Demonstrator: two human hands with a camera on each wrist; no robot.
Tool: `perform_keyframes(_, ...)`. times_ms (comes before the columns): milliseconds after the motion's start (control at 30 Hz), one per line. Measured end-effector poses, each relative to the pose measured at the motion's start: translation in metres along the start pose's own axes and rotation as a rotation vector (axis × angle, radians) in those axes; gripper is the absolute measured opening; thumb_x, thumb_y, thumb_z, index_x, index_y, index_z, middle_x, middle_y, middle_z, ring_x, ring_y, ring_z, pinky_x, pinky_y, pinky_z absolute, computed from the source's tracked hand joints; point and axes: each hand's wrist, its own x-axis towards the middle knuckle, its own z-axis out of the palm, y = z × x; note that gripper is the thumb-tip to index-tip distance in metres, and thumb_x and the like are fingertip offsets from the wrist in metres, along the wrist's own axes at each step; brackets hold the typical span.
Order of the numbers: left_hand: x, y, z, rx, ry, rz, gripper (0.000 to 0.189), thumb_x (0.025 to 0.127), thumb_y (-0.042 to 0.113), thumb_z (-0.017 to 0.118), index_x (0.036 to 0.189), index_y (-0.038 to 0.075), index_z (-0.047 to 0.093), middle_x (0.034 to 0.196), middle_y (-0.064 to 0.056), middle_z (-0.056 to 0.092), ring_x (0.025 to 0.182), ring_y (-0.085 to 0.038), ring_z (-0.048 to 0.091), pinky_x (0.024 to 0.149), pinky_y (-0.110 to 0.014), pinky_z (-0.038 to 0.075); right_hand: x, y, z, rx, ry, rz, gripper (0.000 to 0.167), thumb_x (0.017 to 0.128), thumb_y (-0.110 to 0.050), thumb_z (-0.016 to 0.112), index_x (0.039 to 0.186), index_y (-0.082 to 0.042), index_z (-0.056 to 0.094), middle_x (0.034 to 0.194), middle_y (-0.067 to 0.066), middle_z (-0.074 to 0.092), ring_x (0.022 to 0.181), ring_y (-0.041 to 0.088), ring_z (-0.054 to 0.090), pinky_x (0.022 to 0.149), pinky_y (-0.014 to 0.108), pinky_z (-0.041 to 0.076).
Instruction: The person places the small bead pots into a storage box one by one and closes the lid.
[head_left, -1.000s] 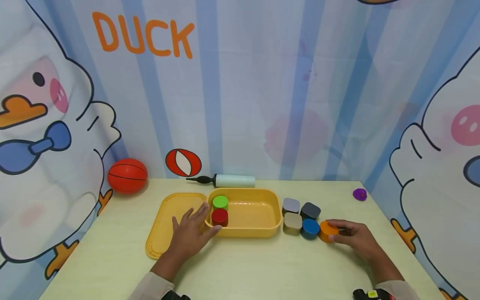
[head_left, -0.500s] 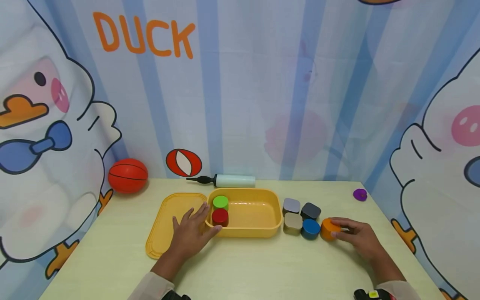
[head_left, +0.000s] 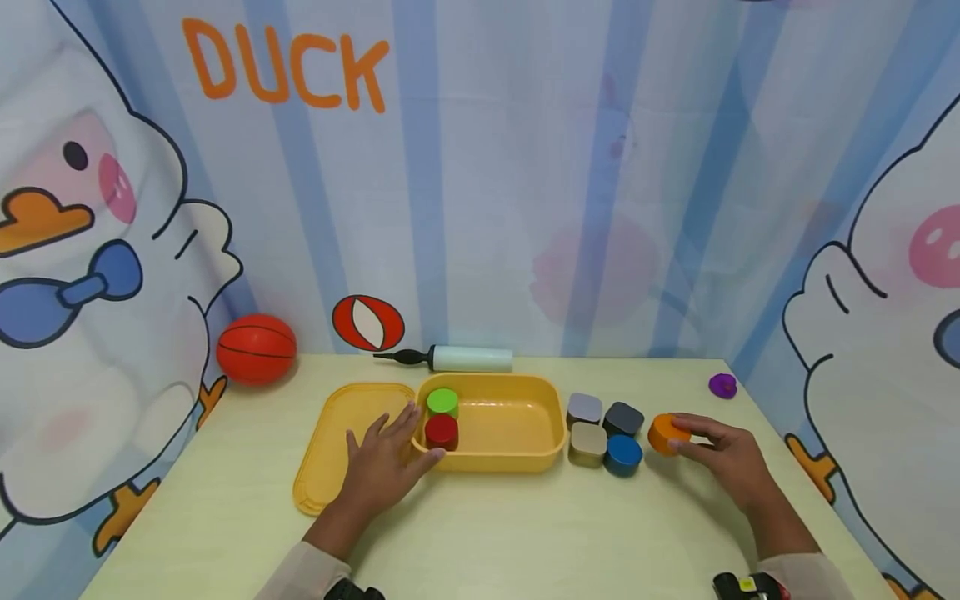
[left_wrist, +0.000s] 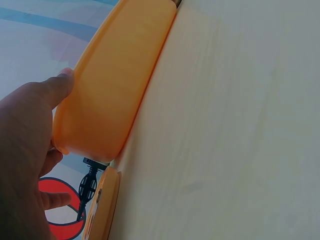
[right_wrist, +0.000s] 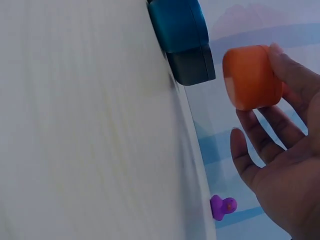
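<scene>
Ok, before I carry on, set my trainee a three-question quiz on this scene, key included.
1. How many blocks are in the box?
2. True or false: the orange block is resting on the table.
3. Which one is the left grip touching?
a) ball
b) box
c) pump

Key:
1. Two: the green block and the red block.
2. False: the right grip holds the orange block up, clear of the table.
3. b, at its left end.
</scene>
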Motion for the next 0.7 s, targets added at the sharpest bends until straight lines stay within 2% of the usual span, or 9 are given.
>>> perform_keyframes(67, 0.0, 0.0, -0.001, -0.004, -0.001, 0.0, 0.086, 0.1, 0.072, 0.062, 0.167, 0.02, 0.047, 0.178, 0.004, 0.038, 0.162, -0.048, 0.037, 0.12, -0.094, 0.006, 0.002, -0.004, 0.0, 0.024, -0.001, -0.026, 0.043, 0.1, -0.02, 0.082, 0.136, 0.002, 0.075, 0.129, -0.027, 0.074, 0.113, -0.021, 0.062, 0.09, 0.01, 0.058)
perform_keyframes(233, -0.001, 0.0, -0.001, -0.016, -0.008, -0.007, 0.087, 0.099, 0.074, 0.062, 0.167, 0.021, 0.047, 0.178, 0.005, 0.037, 0.163, -0.048, 0.036, 0.12, -0.093, 0.004, 0.006, -0.013, 0.006, 0.016, -0.009, -0.077, 0.039, 0.1, -0.016, 0.082, 0.135, 0.002, 0.075, 0.134, -0.015, 0.077, 0.113, -0.02, 0.063, 0.088, 0.012, 0.06)
perform_keyframes(400, -0.001, -0.001, 0.0, -0.015, -0.029, -0.02, 0.09, 0.098, 0.077, 0.062, 0.168, 0.023, 0.045, 0.178, 0.006, 0.036, 0.164, -0.047, 0.035, 0.122, -0.092, 0.004, 0.013, -0.02, 0.015, 0.006, -0.028, -0.124, 0.037, 0.1, -0.014, 0.081, 0.133, 0.002, 0.076, 0.133, -0.018, 0.075, 0.11, -0.018, 0.065, 0.088, 0.013, 0.061)
perform_keyframes(467, -0.001, -0.001, 0.0, -0.013, -0.032, -0.022, 0.09, 0.098, 0.076, 0.062, 0.168, 0.023, 0.045, 0.178, 0.006, 0.036, 0.164, -0.047, 0.035, 0.122, -0.092, 0.003, 0.016, -0.024, 0.018, 0.008, -0.037, -0.141, 0.037, 0.101, -0.013, 0.08, 0.134, 0.003, 0.076, 0.136, -0.008, 0.077, 0.109, -0.016, 0.067, 0.088, 0.013, 0.061)
perform_keyframes(567, 0.0, 0.0, 0.0, -0.011, -0.035, -0.025, 0.089, 0.098, 0.076, 0.062, 0.168, 0.023, 0.044, 0.179, 0.006, 0.035, 0.164, -0.047, 0.035, 0.122, -0.092, 0.002, 0.02, -0.033, 0.022, 0.005, -0.043, -0.156, 0.037, 0.101, -0.012, 0.08, 0.134, 0.003, 0.075, 0.142, 0.016, 0.074, 0.109, -0.015, 0.068, 0.088, 0.013, 0.061)
perform_keyframes(700, 0.001, -0.001, 0.0, -0.007, -0.034, -0.025, 0.088, 0.099, 0.074, 0.063, 0.168, 0.023, 0.044, 0.179, 0.006, 0.035, 0.164, -0.047, 0.035, 0.122, -0.092, 0.003, 0.026, -0.045, 0.03, 0.002, -0.044, -0.168, 0.036, 0.101, -0.011, 0.08, 0.134, 0.002, 0.076, 0.145, 0.029, 0.069, 0.111, -0.018, 0.065, 0.09, 0.011, 0.059)
